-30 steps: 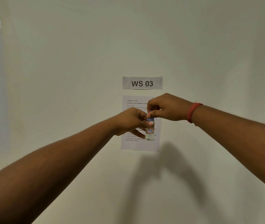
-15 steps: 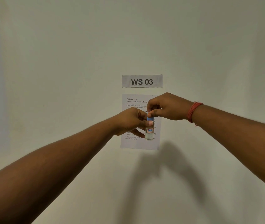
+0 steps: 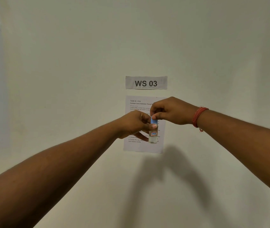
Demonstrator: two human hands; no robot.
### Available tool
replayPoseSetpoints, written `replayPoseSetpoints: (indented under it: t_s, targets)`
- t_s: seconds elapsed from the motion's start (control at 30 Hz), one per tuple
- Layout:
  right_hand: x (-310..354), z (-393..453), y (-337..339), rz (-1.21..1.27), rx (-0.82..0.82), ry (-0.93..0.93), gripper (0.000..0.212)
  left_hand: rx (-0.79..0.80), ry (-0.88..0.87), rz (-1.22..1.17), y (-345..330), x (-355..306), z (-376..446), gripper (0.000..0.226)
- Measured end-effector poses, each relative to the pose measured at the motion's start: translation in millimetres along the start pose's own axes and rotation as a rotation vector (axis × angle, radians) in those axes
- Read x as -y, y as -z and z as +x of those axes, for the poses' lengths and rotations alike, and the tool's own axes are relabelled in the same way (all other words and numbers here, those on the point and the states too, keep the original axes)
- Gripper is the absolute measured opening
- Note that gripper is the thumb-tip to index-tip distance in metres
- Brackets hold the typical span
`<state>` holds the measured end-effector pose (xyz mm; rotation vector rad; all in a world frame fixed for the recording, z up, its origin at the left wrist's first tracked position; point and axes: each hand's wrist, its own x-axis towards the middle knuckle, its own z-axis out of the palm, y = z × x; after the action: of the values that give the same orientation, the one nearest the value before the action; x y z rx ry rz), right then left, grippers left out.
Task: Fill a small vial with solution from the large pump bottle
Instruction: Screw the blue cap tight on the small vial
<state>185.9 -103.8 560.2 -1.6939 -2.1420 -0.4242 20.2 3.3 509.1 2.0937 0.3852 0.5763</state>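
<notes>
We see the left hand (image 3: 133, 125) pinching the clear vial (image 3: 153, 136) upright. The right hand (image 3: 170, 111) pinches its blue cap (image 3: 154, 121).

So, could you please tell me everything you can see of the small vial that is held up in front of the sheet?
The small vial is a slim clear cylinder, glass or plastic by its look, held upright in the air in front of the instruction sheet on the wall. It has a light blue cap and a small label with a red border; the print is too small to read. The lower part looks clear or pale. The left hand grips its body, thumb across the neck, while the right hand pinches the cap from above.
</notes>
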Motion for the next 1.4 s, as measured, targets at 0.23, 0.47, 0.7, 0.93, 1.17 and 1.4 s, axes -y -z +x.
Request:
replayPoseSetpoints:
  t_s: [0.23,0.47,0.7,0.93,1.17,1.4]
  targets:
    - [0.3,-0.4,-4.4,-0.003,0.005,0.003,0.013,0.006,0.003,-0.004,-0.1,3.4,0.3,0.026]
    - [0.2,0.0,-8.4,0.007,0.001,-0.001,0.006,-0.006,-0.016,-0.016,-1.1,3.6,-1.1,0.026]
    - [5.2,2.9,-11.5,-0.09,-0.033,0.004,0.01,-0.065,-0.039,-0.001,-4.2,5.9,1.5,0.021]
    - [8.2,1.7,-16.4,-0.143,-0.075,-0.007,0.011,-0.12,-0.051,0.042,-9.2,9.6,4.7,0.023]
    - [8.0,0.3,-23.0,-0.153,-0.118,-0.037,0.015,-0.147,-0.053,0.057,-12.2,10.7,6.5,0.023]
    - [1.8,-5.1,-32.3,-0.07,-0.166,-0.059,0.013,-0.129,-0.046,0.058,-13.3,15.0,6.6,0.022]
